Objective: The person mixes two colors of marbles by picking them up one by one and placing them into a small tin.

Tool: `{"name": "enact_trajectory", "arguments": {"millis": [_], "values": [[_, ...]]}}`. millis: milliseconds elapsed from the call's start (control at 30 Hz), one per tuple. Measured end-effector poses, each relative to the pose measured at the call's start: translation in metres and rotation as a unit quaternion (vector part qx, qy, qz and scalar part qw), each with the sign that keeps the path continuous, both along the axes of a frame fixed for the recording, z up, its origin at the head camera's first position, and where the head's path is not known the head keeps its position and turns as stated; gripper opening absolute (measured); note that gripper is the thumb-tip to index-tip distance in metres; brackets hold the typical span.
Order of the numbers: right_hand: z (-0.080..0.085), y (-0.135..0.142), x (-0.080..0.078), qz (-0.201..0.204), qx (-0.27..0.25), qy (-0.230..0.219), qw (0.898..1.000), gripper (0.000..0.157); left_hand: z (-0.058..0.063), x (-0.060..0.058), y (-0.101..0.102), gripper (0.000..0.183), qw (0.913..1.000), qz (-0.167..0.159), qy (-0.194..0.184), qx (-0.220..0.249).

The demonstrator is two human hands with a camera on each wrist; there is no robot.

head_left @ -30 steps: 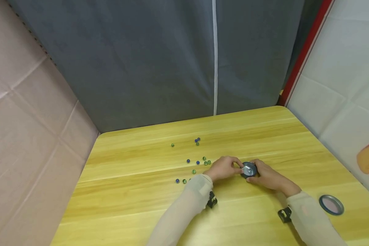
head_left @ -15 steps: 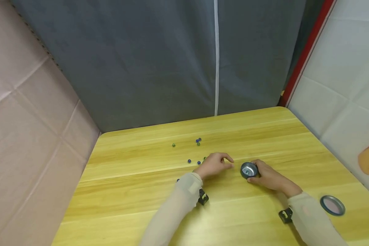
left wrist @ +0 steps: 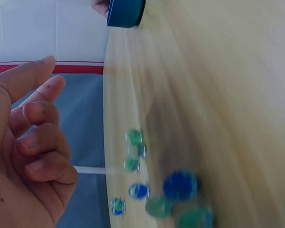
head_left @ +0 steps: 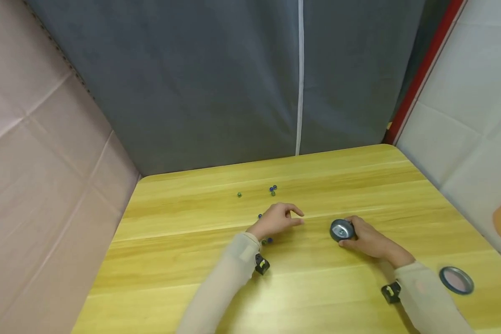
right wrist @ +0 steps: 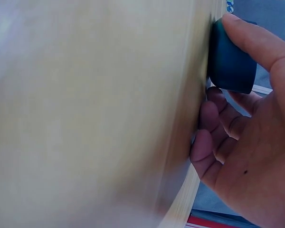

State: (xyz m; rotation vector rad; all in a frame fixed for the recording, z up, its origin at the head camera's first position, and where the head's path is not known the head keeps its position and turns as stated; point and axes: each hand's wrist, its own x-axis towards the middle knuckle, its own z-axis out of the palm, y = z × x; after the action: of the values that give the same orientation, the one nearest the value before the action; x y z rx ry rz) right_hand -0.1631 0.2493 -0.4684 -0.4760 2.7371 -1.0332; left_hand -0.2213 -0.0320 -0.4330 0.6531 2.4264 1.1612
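My right hand grips a small round dark blue tin by its side, thumb on the near side and fingers behind. The tin stands uncovered on the table, its silvery inside showing a small marble-like spot. In the right wrist view the thumb presses along the wall of the tin. My left hand hovers left of the tin, fingers loosely bent and nothing between them. Below it in the left wrist view are several green and blue glass marbles. The hand hides part of them in the head view.
A round lid with a dark rim lies at the right of the wooden table, beside the right sleeve. Farther back are a few more marbles and a lone green one. A grey curtain hangs behind the table.
My left hand has drawn away from the tin's rim and moved left over the marbles. The right hand and the tin have stayed in place; the head view has shifted slightly.
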Motion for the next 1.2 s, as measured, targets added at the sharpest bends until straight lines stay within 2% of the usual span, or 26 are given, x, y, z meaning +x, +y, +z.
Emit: {"name": "enact_trajectory", "arguments": {"millis": [233,500,767,967,1200], "values": [[-0.001,0.001,0.001,0.005,-0.005,-0.004,1.0,0.065,0.004,0.003,-0.027,0.029,0.9998,0.016,0.007,-0.011],[-0.002,0.003,0.003,0.002,-0.002,-0.006,1.0,0.066,0.01,0.007,-0.057,0.028,0.9993,0.038,0.006,-0.002],[-0.002,0.004,0.004,0.001,-0.002,-0.006,1.0,0.065,0.007,0.012,-0.08,0.028,0.9982,0.057,0.014,-0.013],[0.0,0.003,0.004,0.0,-0.003,-0.001,1.0,0.064,0.002,0.013,-0.093,0.029,0.9979,0.063,0.006,-0.013],[0.0,0.004,0.004,0.002,-0.002,0.002,1.0,0.064,-0.004,0.021,-0.107,0.026,0.996,0.086,0.0,-0.024]]}}
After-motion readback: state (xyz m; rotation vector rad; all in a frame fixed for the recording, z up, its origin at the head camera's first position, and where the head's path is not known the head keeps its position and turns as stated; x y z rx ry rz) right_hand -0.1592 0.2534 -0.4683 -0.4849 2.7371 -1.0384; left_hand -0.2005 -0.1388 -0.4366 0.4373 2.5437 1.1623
